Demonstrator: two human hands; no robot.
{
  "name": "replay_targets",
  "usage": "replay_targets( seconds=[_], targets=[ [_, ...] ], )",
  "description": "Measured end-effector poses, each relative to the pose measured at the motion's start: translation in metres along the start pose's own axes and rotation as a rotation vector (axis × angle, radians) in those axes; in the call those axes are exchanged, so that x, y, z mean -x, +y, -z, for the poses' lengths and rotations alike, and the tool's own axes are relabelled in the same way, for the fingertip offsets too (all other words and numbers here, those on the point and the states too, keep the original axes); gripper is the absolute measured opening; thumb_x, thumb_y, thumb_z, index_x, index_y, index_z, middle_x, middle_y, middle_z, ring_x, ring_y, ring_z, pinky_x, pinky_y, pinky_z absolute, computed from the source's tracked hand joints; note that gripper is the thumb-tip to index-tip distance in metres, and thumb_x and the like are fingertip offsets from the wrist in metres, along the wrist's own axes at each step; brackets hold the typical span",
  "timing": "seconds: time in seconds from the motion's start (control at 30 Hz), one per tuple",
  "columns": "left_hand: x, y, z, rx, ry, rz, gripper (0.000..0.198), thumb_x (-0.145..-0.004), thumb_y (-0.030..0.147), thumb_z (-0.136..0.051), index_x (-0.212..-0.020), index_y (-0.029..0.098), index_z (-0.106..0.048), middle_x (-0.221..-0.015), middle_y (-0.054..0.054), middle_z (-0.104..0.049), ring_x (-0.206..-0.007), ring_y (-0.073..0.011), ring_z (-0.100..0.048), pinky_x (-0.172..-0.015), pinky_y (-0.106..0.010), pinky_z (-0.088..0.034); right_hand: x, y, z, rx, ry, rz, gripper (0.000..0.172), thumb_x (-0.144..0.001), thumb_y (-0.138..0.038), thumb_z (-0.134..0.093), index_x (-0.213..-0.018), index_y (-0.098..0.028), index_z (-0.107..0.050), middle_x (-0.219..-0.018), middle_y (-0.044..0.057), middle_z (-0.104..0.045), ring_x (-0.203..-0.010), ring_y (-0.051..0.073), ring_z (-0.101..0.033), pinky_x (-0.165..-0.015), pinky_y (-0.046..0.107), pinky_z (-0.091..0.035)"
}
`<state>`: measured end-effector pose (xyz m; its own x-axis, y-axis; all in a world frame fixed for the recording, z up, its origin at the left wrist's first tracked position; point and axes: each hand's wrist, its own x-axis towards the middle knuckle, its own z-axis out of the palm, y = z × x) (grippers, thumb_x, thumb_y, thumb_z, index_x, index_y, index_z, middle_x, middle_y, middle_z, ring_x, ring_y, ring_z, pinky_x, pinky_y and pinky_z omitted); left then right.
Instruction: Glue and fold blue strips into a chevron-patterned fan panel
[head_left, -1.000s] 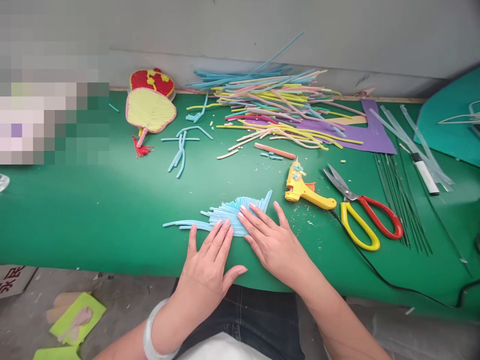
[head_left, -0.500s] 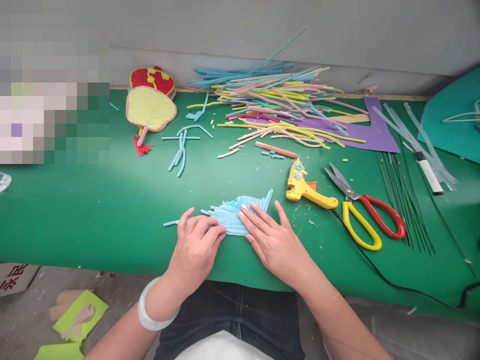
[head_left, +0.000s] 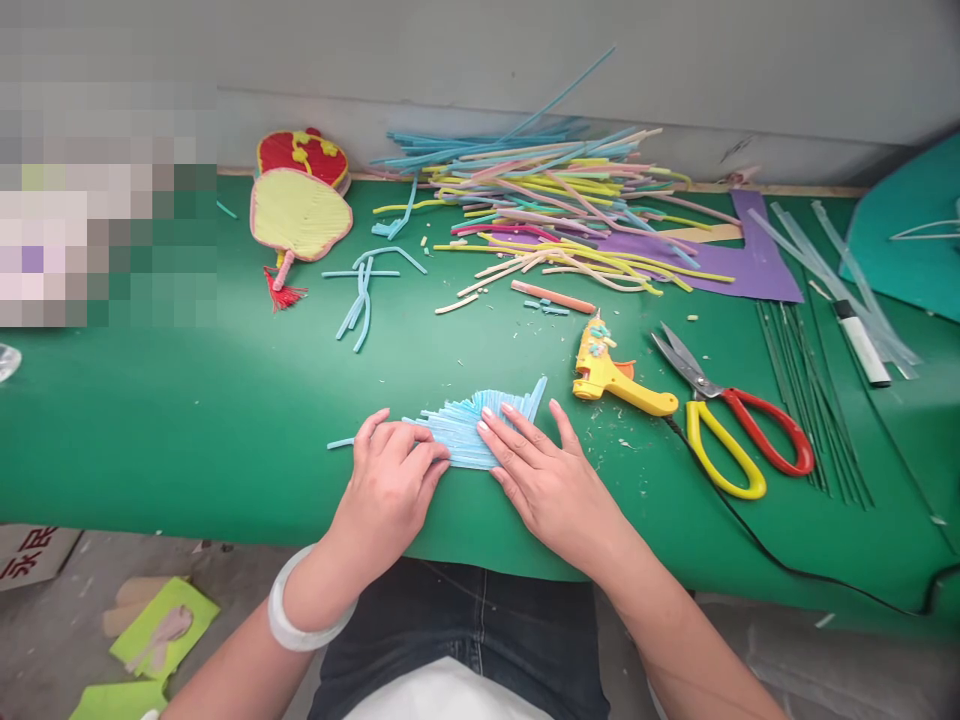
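Observation:
A fan of light blue strips (head_left: 463,433) lies on the green table (head_left: 187,420) near its front edge. My right hand (head_left: 541,478) rests flat on the fan's right part, fingers stretched out and apart. My left hand (head_left: 390,488) sits at the fan's left end with its fingers curled round the strips' loose ends. A white bangle (head_left: 289,610) circles my left wrist.
A yellow glue gun (head_left: 611,375) and red-and-yellow scissors (head_left: 731,425) lie right of my hands, a black cord trailing off. A heap of coloured strips (head_left: 551,200) and purple paper fill the back. Two small fans (head_left: 298,205) sit back left; thin green wires lie far right.
My left hand went from lying flat with spread fingers to curling its fingers over the left ends of the blue strips. My right hand stayed in place.

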<state>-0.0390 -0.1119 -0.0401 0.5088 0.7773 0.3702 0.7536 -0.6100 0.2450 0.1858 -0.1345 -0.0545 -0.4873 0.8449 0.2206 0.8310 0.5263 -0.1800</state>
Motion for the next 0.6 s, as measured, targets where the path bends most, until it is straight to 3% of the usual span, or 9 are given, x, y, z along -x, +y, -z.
replay_targets(
  seconds=[0.23,0.6],
  targets=[
    [-0.0017,-0.001,0.0004,-0.012,-0.011,-0.012,0.009,-0.096,0.015,-0.056,-0.092,0.019,-0.063,-0.094,-0.005,-0.063,-0.094,-0.0215,-0.058,-0.106,-0.056,-0.042,-0.0002,-0.0004,0.0003,0.002,0.003,0.001,0.043,-0.106,-0.026,-0.038,-0.149,-0.02,-0.045,-0.153,0.004,-0.048,-0.146,0.02,-0.039,-0.126,0.057,-0.011],
    [-0.0021,0.0008,-0.0017,-0.089,0.073,-0.086,0.01,-0.094,0.011,-0.058,-0.087,0.018,-0.062,-0.09,-0.005,-0.065,-0.091,-0.0205,-0.059,-0.104,-0.054,-0.043,-0.0005,-0.0002,-0.0006,0.002,0.002,0.0,0.044,-0.106,-0.026,-0.039,-0.149,-0.02,-0.045,-0.153,0.004,-0.047,-0.146,0.021,-0.039,-0.126,0.057,-0.011]
  ],
)
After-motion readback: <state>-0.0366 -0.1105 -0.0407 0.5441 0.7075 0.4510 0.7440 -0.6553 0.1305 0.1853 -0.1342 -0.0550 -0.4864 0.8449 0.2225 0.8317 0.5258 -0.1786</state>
